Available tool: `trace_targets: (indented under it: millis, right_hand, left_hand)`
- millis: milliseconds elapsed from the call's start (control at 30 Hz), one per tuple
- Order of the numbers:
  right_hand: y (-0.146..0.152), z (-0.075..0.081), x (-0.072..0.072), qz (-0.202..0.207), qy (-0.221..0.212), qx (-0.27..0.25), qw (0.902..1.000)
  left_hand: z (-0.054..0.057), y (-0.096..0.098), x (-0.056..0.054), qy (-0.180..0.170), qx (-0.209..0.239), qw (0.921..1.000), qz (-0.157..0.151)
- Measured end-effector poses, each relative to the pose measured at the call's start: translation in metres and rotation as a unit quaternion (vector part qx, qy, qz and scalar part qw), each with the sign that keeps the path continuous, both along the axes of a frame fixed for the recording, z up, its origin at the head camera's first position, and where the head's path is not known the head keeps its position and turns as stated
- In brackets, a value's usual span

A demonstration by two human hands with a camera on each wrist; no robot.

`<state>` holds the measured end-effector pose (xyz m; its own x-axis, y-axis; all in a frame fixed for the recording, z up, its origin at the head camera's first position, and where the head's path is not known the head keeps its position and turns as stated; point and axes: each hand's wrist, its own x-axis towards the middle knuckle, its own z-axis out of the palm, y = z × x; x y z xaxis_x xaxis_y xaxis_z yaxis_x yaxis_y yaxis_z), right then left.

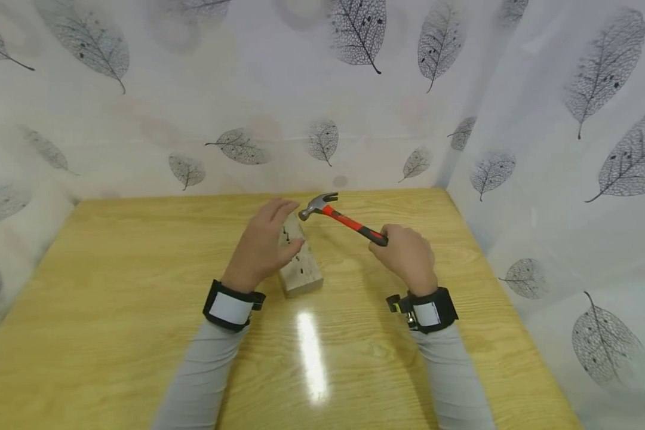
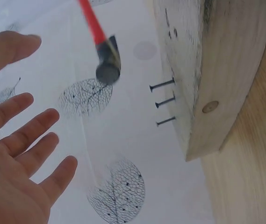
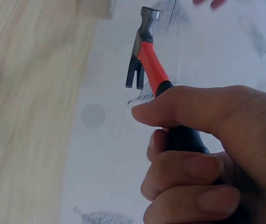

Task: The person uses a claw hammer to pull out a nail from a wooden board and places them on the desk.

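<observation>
My right hand [image 1: 408, 255] grips the black lower handle of a claw hammer [image 1: 346, 221] with a red shaft. The steel head [image 3: 147, 23] is raised at the far end of the block, face toward the left. A pale wooden block [image 1: 303, 273] lies lengthwise on the table. In the left wrist view, three dark nails [image 2: 163, 85] stand partly out of its surface, near one end. My left hand [image 1: 258, 248] hovers over the block's left side, fingers spread and apart from the nails, with nothing in it.
The yellow wood-grain table [image 1: 140, 286] ends at a pale curtain [image 1: 279, 89] printed with dark leaves, which also hangs along both sides. Each wrist wears a black strap [image 1: 231, 306] with a small camera. Dark marks [image 1: 301, 270] dot the block's top.
</observation>
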<state>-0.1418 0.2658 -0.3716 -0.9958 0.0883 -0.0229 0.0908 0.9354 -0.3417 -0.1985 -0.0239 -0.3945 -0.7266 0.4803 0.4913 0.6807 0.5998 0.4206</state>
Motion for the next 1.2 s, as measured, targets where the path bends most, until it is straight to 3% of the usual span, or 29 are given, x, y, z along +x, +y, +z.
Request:
trace_targets:
  millis: [167, 367, 500, 667, 900, 1100, 1200]
  right_hand:
    - [-0.028, 0.011, 0.010, 0.031, -0.001, 0.026, 0.9992]
    - [-0.052, 0.023, 0.022, 0.068, 0.004, 0.049, 0.9965]
    - [-0.063, 0.036, 0.026, 0.083, 0.018, 0.059, 0.9946]
    - [-0.072, 0.044, 0.027, 0.106, 0.001, 0.043, 0.9934]
    - [-0.076, 0.042, 0.026, 0.113, -0.013, 0.040, 0.9927]
    - [-0.076, 0.039, 0.022, 0.123, -0.030, 0.029, 0.9915]
    - [-0.075, 0.037, 0.019, 0.142, -0.017, 0.012, 0.9896]
  left_hand:
    - [-0.002, 0.014, 0.005, 0.050, -0.032, 0.9981, -0.019]
    - [-0.008, 0.027, 0.016, 0.052, -0.061, 0.9965, -0.025]
    - [-0.009, 0.035, 0.016, 0.054, -0.081, 0.9949, -0.027]
    - [-0.008, 0.035, 0.018, 0.065, -0.103, 0.9923, -0.021]
    - [-0.005, 0.028, 0.018, 0.003, -0.090, 0.9953, -0.035]
    - [-0.005, 0.025, 0.017, -0.020, -0.100, 0.9939, -0.040]
    - [-0.008, 0.021, 0.014, -0.034, -0.107, 0.9931, -0.033]
